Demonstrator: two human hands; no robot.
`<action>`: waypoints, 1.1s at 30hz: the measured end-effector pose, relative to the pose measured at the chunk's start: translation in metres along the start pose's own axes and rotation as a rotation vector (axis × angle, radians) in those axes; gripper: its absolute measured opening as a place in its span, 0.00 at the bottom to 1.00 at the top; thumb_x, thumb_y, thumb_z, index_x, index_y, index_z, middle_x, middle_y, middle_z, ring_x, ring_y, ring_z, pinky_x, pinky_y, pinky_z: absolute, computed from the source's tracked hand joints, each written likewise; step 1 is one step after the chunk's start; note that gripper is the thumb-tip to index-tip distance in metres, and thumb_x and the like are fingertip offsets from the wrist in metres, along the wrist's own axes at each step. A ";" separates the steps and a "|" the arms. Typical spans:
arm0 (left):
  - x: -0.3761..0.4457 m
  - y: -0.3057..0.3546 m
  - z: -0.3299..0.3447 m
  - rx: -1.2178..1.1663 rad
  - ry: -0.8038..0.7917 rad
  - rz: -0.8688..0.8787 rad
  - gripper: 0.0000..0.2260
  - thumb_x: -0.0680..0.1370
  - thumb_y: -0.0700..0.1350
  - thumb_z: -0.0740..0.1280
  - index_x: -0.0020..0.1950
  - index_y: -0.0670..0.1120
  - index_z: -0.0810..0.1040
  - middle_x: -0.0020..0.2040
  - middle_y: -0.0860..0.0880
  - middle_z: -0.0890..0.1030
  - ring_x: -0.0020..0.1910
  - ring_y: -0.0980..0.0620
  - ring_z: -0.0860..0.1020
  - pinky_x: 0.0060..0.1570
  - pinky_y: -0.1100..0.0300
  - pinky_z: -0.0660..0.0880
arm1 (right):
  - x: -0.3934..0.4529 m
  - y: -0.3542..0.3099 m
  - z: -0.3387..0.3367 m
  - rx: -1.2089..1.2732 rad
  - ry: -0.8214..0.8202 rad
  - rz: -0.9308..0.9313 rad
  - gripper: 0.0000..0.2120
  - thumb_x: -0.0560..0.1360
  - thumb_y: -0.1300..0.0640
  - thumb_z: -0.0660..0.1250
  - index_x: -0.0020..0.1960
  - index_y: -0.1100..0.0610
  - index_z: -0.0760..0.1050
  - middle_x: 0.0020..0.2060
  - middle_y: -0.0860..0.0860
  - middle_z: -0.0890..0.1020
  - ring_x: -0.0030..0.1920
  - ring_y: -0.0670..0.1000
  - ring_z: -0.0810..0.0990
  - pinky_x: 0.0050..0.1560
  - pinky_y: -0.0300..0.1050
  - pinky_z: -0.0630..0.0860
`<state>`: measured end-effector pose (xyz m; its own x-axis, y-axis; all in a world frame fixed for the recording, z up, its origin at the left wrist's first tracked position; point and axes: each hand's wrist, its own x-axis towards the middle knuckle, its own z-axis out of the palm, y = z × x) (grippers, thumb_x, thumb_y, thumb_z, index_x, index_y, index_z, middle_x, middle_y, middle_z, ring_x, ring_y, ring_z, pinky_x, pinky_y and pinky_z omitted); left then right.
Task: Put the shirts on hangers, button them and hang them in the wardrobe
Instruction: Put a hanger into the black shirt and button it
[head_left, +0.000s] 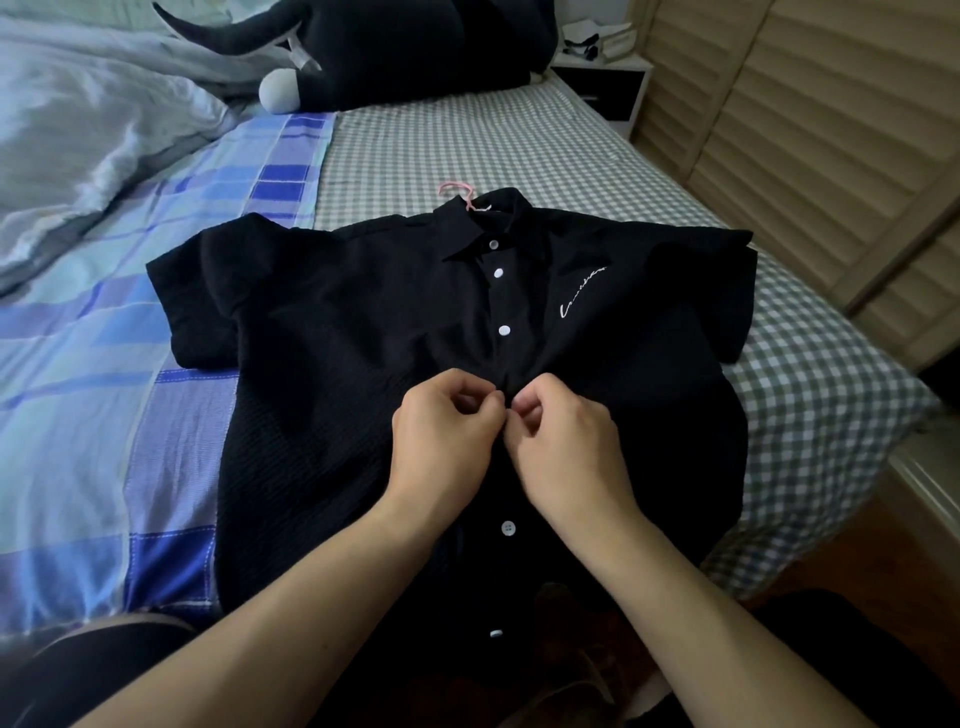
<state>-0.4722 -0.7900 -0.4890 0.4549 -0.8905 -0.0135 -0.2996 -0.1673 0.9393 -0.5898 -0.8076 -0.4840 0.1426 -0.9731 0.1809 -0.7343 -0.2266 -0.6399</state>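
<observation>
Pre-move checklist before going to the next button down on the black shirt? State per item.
1. Pink hanger hook out of the collar: ok.
2. Top three white buttons closed: ok.
3. Left hand and right hand pinching the placket: ok.
4. Button under the fingers through its hole: cannot tell, hidden.
5. Two lower buttons fastened: cannot tell.
6. Black shirt flat on the bed: ok.

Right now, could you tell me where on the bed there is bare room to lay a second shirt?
The checked sheet lies bare between the black shirt collar and the dark plush toy. A narrower strip runs along the shirt's right sleeve. Left is crowded by the rumpled duvet.
</observation>
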 end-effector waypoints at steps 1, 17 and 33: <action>0.000 0.000 -0.001 -0.008 0.003 -0.003 0.04 0.75 0.47 0.73 0.40 0.54 0.83 0.35 0.57 0.83 0.36 0.60 0.82 0.42 0.60 0.77 | 0.001 0.000 0.000 0.037 0.005 0.014 0.07 0.76 0.52 0.72 0.43 0.49 0.75 0.35 0.43 0.80 0.37 0.46 0.80 0.40 0.46 0.77; -0.003 -0.001 -0.003 -0.159 -0.014 0.096 0.09 0.77 0.41 0.72 0.46 0.50 0.73 0.40 0.50 0.85 0.40 0.50 0.84 0.46 0.50 0.81 | 0.015 0.004 -0.021 0.556 -0.237 0.243 0.04 0.78 0.58 0.71 0.45 0.56 0.82 0.33 0.48 0.84 0.32 0.47 0.82 0.34 0.41 0.79; 0.033 -0.013 -0.042 0.743 -0.122 0.605 0.15 0.78 0.54 0.65 0.62 0.50 0.79 0.54 0.50 0.80 0.57 0.43 0.75 0.56 0.46 0.76 | 0.049 -0.007 -0.048 -0.167 -0.002 0.101 0.08 0.75 0.53 0.67 0.41 0.51 0.84 0.35 0.48 0.84 0.41 0.53 0.82 0.40 0.42 0.74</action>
<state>-0.4184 -0.7995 -0.4872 -0.0281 -0.9448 0.3266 -0.9280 0.1461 0.3428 -0.6093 -0.8512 -0.4350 0.0634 -0.9907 0.1205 -0.8449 -0.1175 -0.5219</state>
